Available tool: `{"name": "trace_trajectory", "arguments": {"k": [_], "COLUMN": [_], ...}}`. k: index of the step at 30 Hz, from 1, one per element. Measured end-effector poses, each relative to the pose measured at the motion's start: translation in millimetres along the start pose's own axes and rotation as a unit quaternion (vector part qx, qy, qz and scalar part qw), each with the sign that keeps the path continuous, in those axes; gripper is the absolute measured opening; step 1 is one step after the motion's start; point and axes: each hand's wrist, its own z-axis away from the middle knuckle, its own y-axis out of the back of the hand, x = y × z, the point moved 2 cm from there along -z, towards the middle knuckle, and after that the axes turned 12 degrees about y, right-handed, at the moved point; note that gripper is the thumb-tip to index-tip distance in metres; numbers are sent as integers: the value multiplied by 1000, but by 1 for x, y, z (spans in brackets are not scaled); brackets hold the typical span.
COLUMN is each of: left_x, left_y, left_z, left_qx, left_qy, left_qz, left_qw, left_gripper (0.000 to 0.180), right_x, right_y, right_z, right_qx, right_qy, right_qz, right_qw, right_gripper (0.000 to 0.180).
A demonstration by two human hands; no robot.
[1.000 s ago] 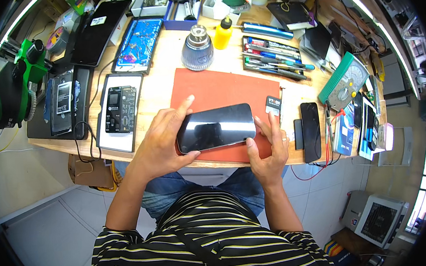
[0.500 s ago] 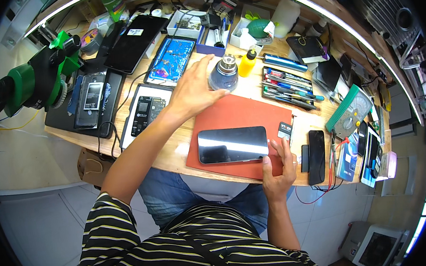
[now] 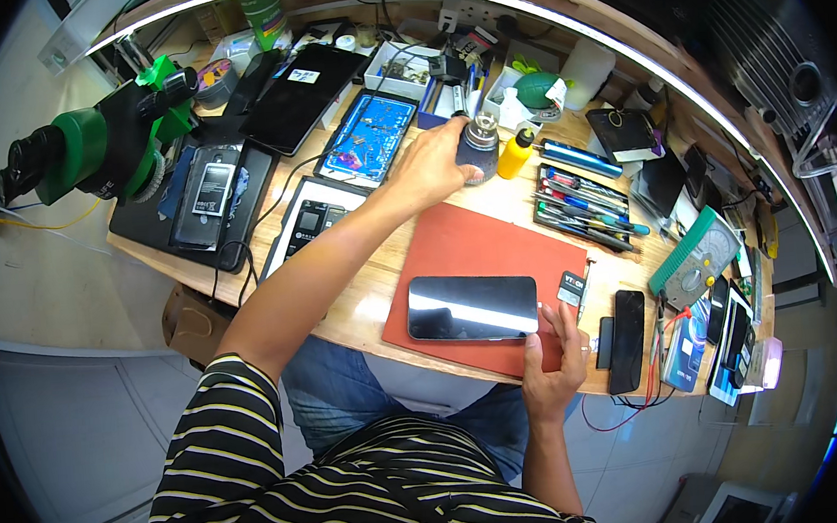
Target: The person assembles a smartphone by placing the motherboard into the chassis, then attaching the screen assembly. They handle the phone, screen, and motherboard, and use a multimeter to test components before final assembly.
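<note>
My left hand (image 3: 434, 168) reaches to the back of the mat, thumb and fingers wrapped round a dark grey-blue bottle with a metal dispenser top (image 3: 481, 141). The bottle stands upright on the bench, and its far left side is hidden by my fingers. A smartphone (image 3: 471, 306) lies flat, dark screen up, on the red-orange mat (image 3: 494, 226). At its lower right corner rests my right hand (image 3: 553, 377), palm inward, thumb and fingers apart, holding nothing. Whether those fingertips touch the phone's edge I cannot tell. A small black card (image 3: 570, 287) lies just beyond them.
Beside the bottle stands a yellow bottle (image 3: 515, 155). A tray of screwdrivers (image 3: 583, 207) is to its right, with a multimeter (image 3: 704, 264) farther over. A blue circuit-board tray (image 3: 372, 137) lies left of the bottle. A green microscope (image 3: 85, 150) overhangs the left side.
My left hand has closed round the dispenser bottle, having been spread beside it. My right hand stays by the phone's corner. The whole view has shifted slightly.
</note>
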Motion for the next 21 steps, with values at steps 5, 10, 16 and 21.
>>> {"name": "trace_trajectory", "arguments": {"k": [5,10,16,21], "left_x": [-3,-3,-3,11], "left_y": [0,11,42,39], "left_z": [-6,19,69,141], "left_qx": [-8,48,114,4], "left_qy": [-5,1,-66,-146], "left_qz": [13,-28,-96,-4], "left_qw": [1000,998,987,989], "left_gripper": [76,82,71,78], "right_x": [0,-1,1,3], "right_y": [1,2,1,-2], "right_z": [-1,-4,-3,-2], "right_qx": [-15,0,-6,-3], "right_qy": [6,25,23,6], "right_qz": [19,35,30,11], "right_qw": [1000,999,999,1000], "right_gripper": [58,58,56,55]}}
